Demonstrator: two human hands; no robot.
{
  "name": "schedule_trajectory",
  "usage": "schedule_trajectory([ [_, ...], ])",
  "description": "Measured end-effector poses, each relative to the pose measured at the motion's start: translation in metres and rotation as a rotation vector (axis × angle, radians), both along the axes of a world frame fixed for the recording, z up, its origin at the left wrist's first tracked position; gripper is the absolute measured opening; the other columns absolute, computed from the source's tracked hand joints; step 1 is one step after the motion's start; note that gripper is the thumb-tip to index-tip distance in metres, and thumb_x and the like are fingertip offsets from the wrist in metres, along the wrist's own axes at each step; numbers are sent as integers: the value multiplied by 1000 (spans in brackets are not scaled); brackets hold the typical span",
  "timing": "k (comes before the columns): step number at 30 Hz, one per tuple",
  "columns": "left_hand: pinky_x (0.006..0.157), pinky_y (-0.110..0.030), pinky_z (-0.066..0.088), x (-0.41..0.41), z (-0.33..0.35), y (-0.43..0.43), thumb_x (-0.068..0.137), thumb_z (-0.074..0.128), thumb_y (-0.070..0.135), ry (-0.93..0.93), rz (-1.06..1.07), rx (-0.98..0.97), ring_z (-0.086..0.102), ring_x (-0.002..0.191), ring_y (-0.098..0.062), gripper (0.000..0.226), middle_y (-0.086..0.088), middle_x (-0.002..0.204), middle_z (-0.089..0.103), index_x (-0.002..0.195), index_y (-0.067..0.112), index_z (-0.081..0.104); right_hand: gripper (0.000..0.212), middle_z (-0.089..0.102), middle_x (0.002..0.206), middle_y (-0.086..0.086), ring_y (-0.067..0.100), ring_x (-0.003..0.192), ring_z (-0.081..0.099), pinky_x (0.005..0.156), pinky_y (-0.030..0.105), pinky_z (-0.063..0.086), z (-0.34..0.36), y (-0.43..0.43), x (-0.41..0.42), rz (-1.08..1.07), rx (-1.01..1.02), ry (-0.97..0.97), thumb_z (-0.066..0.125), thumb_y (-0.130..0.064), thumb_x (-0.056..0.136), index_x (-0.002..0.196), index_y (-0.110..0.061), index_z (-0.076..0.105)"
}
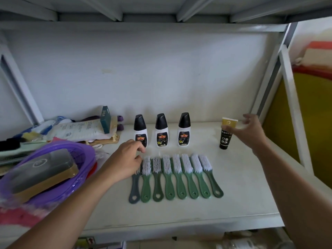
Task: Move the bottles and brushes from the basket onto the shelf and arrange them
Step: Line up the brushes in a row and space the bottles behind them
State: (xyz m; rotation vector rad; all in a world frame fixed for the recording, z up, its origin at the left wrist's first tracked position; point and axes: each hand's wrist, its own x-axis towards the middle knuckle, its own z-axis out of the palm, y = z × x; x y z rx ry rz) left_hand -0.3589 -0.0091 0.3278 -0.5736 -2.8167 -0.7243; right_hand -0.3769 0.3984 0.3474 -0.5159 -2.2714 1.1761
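Left hand (124, 159) grips grey brush (134, 187) (bristles hidden) — right hand (251, 132) spread open beside tube (226, 137).

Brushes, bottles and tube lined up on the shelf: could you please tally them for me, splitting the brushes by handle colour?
Green-handled brushes: 7
Grey-handled brush: 1
White bottles with black caps: 3
Black tube with gold cap: 1
Total: 12
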Motion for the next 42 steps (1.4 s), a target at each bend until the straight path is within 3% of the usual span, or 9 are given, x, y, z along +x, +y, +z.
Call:
schedule_trajectory([
  [4, 92, -31, 46, 1, -1, 3, 95, 57, 8, 3, -4, -11, 54, 112, -11, 19, 4, 116, 56, 108, 22, 62, 75, 68, 94, -1, 17, 86, 64, 66, 30, 44, -30, 5, -12, 90, 50, -239, 88, -61, 54, 110, -17, 63],
  [8, 91, -30, 44, 0, -4, 3, 94, 58, 8, -6, -11, -14, 53, 111, -11, 19, 5, 115, 56, 106, 22, 61, 58, 71, 93, 1, 24, 88, 69, 82, 40, 54, -52, 3, -25, 90, -9, -247, 87, -43, 67, 110, -22, 55],
  [14, 88, -27, 45, -4, -6, 2, 96, 58, 8, -8, 4, -24, 54, 108, -11, 18, 5, 113, 55, 108, 20, 62, 22, 69, 89, 9, 31, 87, 64, 71, 32, 45, -61, -17, -40, 79, 60, -210, 72, -21, 82, 99, -13, 61],
  [18, 92, -32, 46, -9, -9, 4, 96, 57, 10, -13, 13, -55, 54, 112, -12, 18, 4, 116, 56, 111, 19, 62, 21, 71, 93, 8, 28, 90, 64, 78, 35, 51, -61, -39, -51, 188, 86, -214, 72, -22, 82, 101, -15, 66],
  [28, 90, -30, 46, -25, -14, 6, 95, 58, 10, -39, 52, -79, 54, 109, -14, 20, 2, 115, 55, 112, 18, 63, 22, 71, 96, 3, 23, 90, 64, 71, 30, 43, -64, -59, -58, 323, 159, -236, 72, -24, 84, 104, -16, 66],
  [32, 87, -31, 46, -29, -14, 6, 94, 58, 10, -36, 93, -84, 55, 106, -15, 20, 1, 113, 56, 111, 17, 64, 37, 71, 102, 1, 22, 96, 66, 80, 33, 48, -65, -52, -58, 354, 168, -295, 77, -30, 81, 114, -18, 63],
  [37, 86, -40, 52, -26, -9, -3, 93, 55, 10, -38, 186, -80, 59, 97, -16, 18, 1, 111, 61, 108, 18, 60, 40, 75, 83, 3, 20, 81, 70, 79, 33, 51, -51, -33, -44, 311, 134, -417, 79, -34, 81, 108, -13, 57],
  [40, 86, -38, 51, -23, -4, -12, 97, 51, 16, -185, 241, -147, 59, 99, -20, 22, -2, 114, 61, 118, 17, 52, 28, 76, 78, 4, 14, 70, 72, 78, 31, 53, -43, -30, -26, 330, 279, -500, 74, -39, 85, 95, -15, 63],
  [42, 82, -38, 53, -22, -4, -17, 99, 50, 23, -349, 270, -173, 63, 97, -23, 25, -5, 112, 64, 123, 18, 47, 30, 76, 77, 1, 10, 63, 73, 84, 38, 56, -40, -34, -13, 393, 344, -571, 68, -48, 88, 94, -19, 63],
])
